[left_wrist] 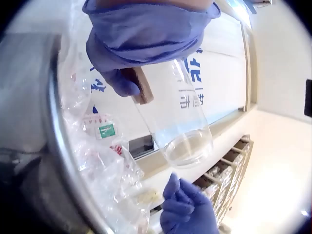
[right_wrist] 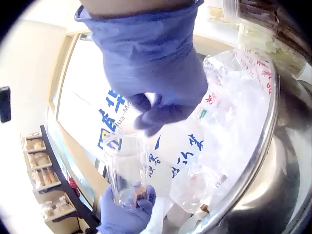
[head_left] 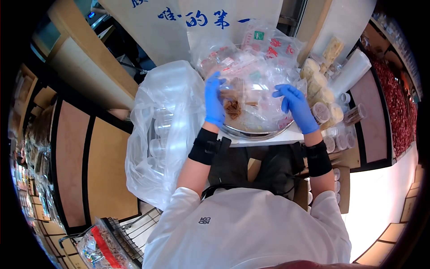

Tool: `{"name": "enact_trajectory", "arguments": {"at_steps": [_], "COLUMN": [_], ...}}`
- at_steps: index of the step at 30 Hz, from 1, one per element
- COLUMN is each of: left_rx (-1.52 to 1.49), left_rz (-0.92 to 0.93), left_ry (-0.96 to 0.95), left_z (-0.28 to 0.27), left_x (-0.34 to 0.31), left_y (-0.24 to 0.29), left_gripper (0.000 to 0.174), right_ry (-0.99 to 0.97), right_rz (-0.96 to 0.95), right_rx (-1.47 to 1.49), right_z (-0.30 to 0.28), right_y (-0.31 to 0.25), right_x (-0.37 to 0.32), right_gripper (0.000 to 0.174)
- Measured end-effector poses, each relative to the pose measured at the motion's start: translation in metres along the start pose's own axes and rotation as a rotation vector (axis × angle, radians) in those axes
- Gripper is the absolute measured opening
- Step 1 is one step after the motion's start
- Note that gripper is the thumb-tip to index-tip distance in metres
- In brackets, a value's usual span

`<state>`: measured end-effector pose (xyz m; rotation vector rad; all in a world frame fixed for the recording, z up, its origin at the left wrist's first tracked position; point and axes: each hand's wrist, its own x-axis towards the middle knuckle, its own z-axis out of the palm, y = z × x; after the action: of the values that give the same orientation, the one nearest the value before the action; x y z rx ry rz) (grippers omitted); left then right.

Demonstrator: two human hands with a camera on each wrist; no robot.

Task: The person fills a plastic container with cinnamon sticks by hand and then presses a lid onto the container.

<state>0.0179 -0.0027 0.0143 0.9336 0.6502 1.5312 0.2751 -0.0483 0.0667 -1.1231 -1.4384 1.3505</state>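
Note:
My left hand [head_left: 214,101], in a blue glove, grips a clear plastic jar [left_wrist: 180,131] over the metal basin [head_left: 257,136]. The jar lies sideways, its far round end towards my right hand. A brown strip [left_wrist: 143,86] shows by the left fingers, at the jar's near end. My right hand [head_left: 293,105], gloved too, hovers just off the jar's other end with its fingers loosely bent; nothing shows in them. In the right wrist view the jar's round rim is just below those fingertips. Brown pieces [head_left: 233,109] lie in the basin among clear printed bags [head_left: 268,54].
A large translucent bag of clear jars [head_left: 168,103] stands left of the basin. Filled jars [head_left: 321,112] and a roll of clear plastic [head_left: 354,69] are close on the right. A white banner with blue writing [head_left: 201,20] hangs behind; a wire basket [head_left: 139,224] stands lower left.

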Motion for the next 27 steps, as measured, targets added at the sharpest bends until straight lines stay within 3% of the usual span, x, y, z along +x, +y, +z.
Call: {"name": "enact_trajectory", "arguments": {"at_steps": [1, 3, 5, 6, 8, 9, 11, 15, 17, 21, 23, 24, 26, 27], "left_rx": [-0.044, -0.077, 0.045, 0.067, 0.109, 0.125, 0.066, 0.051, 0.034, 0.05, 0.027, 0.024, 0.021, 0.013], "left_rz": [0.01, 0.017, 0.035, 0.022, 0.088, 0.076, 0.062, 0.052, 0.073, 0.072, 0.059, 0.06, 0.078, 0.082], "left_ry": [0.08, 0.156, 0.245, 0.232, 0.253, 0.24, 0.236, 0.218, 0.22, 0.237, 0.179, 0.182, 0.195, 0.2], "left_z": [-0.007, -0.011, -0.01, -0.015, -0.026, -0.026, -0.025, -0.024, -0.03, -0.022, -0.02, -0.021, -0.021, -0.022], "left_x": [0.007, 0.013, 0.015, 0.017, 0.015, 0.013, 0.008, 0.005, 0.012, 0.006, 0.003, 0.003, 0.005, 0.007], "left_y": [0.006, 0.011, 0.017, 0.012, -0.007, -0.007, -0.004, -0.003, -0.011, -0.002, 0.004, 0.003, 0.003, 0.001], "left_gripper": [0.043, 0.039, 0.037, 0.037, 0.04, 0.04, 0.043, 0.043, 0.043, 0.043, 0.048, 0.048, 0.048, 0.048], "right_ry": [0.26, 0.273, -0.094, -0.079, -0.214, -0.198, -0.426, -0.574, -0.743, -0.717, -0.589, -0.592, -0.634, -0.642], "right_rz": [-0.098, -0.01, -0.066, -0.063, -0.41, -0.402, -0.403, -0.425, -0.367, -0.486, -0.154, -0.153, -0.708, -0.709], "right_rx": [0.05, 0.055, -0.344, -0.32, -0.923, -0.907, -1.159, -1.238, -1.358, -1.377, -1.129, -1.133, -1.395, -1.402], "right_z": [0.002, 0.016, 0.032, 0.045, 0.068, 0.073, 0.078, 0.087, 0.095, 0.104, 0.106, 0.104, 0.096, 0.094], "right_y": [0.005, 0.025, 0.064, 0.065, 0.063, 0.062, 0.058, 0.049, 0.052, 0.061, 0.052, 0.057, 0.07, 0.065], "right_x": [0.005, 0.017, 0.037, 0.041, 0.048, 0.054, 0.066, 0.083, 0.09, 0.091, 0.09, 0.091, 0.094, 0.093], "right_gripper": [0.023, 0.019, 0.021, 0.021, 0.029, 0.029, 0.038, 0.044, 0.046, 0.039, 0.027, 0.027, 0.025, 0.025]}}
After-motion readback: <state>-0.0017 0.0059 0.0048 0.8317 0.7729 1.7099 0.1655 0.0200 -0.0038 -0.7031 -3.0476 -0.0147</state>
